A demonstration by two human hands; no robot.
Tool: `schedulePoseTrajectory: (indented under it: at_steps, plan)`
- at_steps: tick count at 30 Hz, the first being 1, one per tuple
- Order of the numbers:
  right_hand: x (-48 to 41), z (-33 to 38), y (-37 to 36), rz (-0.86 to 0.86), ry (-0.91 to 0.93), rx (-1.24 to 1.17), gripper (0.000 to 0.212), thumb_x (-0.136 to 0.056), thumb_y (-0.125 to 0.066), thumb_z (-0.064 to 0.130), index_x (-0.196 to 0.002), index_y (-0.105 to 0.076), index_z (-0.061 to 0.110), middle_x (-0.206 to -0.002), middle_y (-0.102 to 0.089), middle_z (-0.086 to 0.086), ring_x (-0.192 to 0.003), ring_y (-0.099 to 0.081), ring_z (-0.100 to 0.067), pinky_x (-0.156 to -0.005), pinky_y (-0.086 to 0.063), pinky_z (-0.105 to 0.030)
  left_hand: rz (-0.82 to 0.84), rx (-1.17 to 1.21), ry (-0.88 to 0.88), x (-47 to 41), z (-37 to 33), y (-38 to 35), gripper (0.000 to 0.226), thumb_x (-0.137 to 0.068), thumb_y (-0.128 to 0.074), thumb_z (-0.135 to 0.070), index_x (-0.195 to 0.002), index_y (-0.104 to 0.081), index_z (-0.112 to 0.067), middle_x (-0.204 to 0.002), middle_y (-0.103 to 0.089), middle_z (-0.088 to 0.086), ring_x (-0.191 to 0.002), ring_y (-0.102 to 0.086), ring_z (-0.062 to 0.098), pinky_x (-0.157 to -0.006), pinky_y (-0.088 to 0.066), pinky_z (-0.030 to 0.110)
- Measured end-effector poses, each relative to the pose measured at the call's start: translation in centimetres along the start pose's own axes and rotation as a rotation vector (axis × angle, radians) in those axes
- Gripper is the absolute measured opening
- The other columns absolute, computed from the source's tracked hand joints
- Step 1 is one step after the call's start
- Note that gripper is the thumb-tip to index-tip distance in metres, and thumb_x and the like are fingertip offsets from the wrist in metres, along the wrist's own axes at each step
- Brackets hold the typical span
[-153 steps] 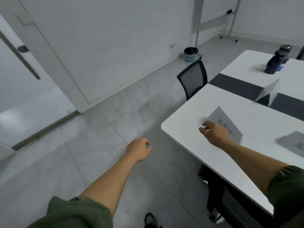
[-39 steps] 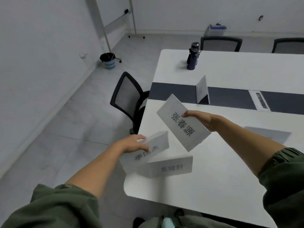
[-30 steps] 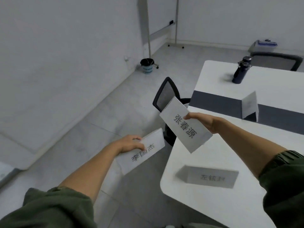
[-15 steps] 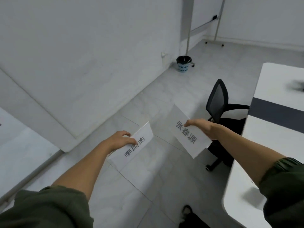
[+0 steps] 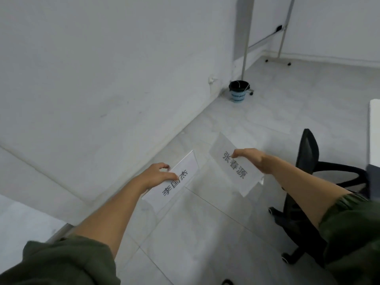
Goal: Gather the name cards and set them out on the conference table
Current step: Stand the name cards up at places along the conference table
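Evidently both cards are gathered, neither set out; the left card (image 5: 174, 183) is pinched by the left hand (image 5: 158, 174), the right card (image 5: 236, 169) by the right hand (image 5: 249, 159); the table (image 5: 374, 130) is seen at three o'clock.
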State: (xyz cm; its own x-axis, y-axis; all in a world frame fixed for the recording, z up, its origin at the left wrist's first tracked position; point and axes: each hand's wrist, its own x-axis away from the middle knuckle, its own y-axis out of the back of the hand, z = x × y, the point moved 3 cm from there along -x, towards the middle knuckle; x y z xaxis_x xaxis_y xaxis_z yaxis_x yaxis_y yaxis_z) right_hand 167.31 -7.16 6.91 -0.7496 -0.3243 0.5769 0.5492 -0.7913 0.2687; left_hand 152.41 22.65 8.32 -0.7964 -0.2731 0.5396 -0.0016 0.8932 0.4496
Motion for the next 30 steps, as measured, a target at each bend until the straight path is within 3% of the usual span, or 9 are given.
schedulePoseTrajectory:
  at_steps: [2,6,10,15,19,22,27,30]
  plan:
    - [-2.6,2.5,0.8,-0.017,0.013,0.017,0.040,-0.072,-0.073,0.036,-0.101,-0.070,0.009,-0.096,-0.074,-0.019,-0.091,-0.071,-0.040,-0.089,-0.055,-0.054,0.005,0.010,-0.004,-3.1,-2.2,1.4,0.077,-0.059,-0.085,-0.035,-0.128,-0.054,-0.019,-0.106,-0.069,0.010,-0.076,-0.071,0.017,-0.060,-0.053,0.025]
    - [-8.5,6.4,3.0,-0.054,0.017,0.060,0.033,-0.076,-0.073,0.032,-0.101,-0.071,0.011,-0.097,-0.072,-0.017,-0.089,-0.070,-0.037,-0.087,-0.055,-0.051,0.036,-0.030,0.000,-10.7,-5.9,3.6,0.085,-0.050,-0.083,-0.040,-0.128,-0.053,-0.022,-0.105,-0.070,0.010,-0.079,-0.073,0.021,-0.067,-0.056,0.029]
    - [-15.5,8.8,5.7,-0.101,-0.025,0.043,0.032,-0.076,-0.073,0.031,-0.100,-0.072,0.010,-0.098,-0.073,-0.018,-0.085,-0.070,-0.035,-0.088,-0.055,-0.050,0.097,-0.055,-0.021,-19.8,-9.7,4.9,0.073,-0.067,-0.085,-0.030,-0.131,-0.050,-0.020,-0.104,-0.070,0.011,-0.078,-0.073,0.022,-0.069,-0.057,0.031]
    - [-25.2,12.3,10.5,-0.188,-0.111,-0.028,0.056,-0.053,-0.076,0.043,-0.098,-0.072,0.010,-0.096,-0.074,-0.018,-0.093,-0.071,-0.039,-0.090,-0.054,-0.055,0.194,-0.147,-0.067,-32.1,-16.6,7.1,0.089,-0.048,-0.084,-0.044,-0.129,-0.051,-0.024,-0.108,-0.069,0.008,-0.083,-0.073,0.022,-0.081,-0.058,0.038]
    - [-29.6,16.5,14.8,-0.299,-0.085,-0.070,0.031,-0.075,-0.073,0.033,-0.099,-0.072,0.013,-0.096,-0.074,-0.016,-0.090,-0.071,-0.036,-0.089,-0.056,-0.052,0.237,-0.244,-0.136,-40.6,-24.4,8.8,0.097,-0.040,-0.082,-0.053,-0.128,-0.055,-0.023,-0.115,-0.066,0.008,-0.091,-0.070,0.022,-0.088,-0.056,0.041]
    - [-32.1,17.9,18.3,-0.356,-0.112,-0.105,0.033,-0.074,-0.072,0.035,-0.100,-0.072,0.014,-0.096,-0.074,-0.014,-0.091,-0.071,-0.035,-0.090,-0.056,-0.050,0.291,-0.286,-0.177,-46.8,-29.9,8.0,0.097,-0.039,-0.082,-0.053,-0.127,-0.055,-0.023,-0.109,-0.068,0.007,-0.085,-0.072,0.022,-0.086,-0.057,0.042]
    - [-37.5,17.6,26.5,-0.462,-0.196,-0.204,0.062,-0.043,-0.072,0.048,-0.095,-0.074,0.015,-0.093,-0.075,-0.012,-0.088,-0.072,-0.034,-0.089,-0.056,-0.051,0.421,-0.366,-0.231,-56.2,-38.3,3.0,0.092,-0.045,-0.082,-0.049,-0.128,-0.055,-0.022,-0.105,-0.070,0.007,-0.083,-0.072,0.021,-0.085,-0.057,0.041]
    - [-41.6,17.4,31.5,-0.508,-0.224,-0.234,0.042,-0.065,-0.073,0.040,-0.097,-0.073,0.013,-0.093,-0.075,-0.014,-0.091,-0.071,-0.037,-0.089,-0.055,-0.051,0.480,-0.390,-0.233,-61.7,-42.7,-0.4,0.087,-0.049,-0.082,-0.047,-0.128,-0.054,-0.023,-0.101,-0.072,0.006,-0.082,-0.072,0.022,-0.084,-0.058,0.040]
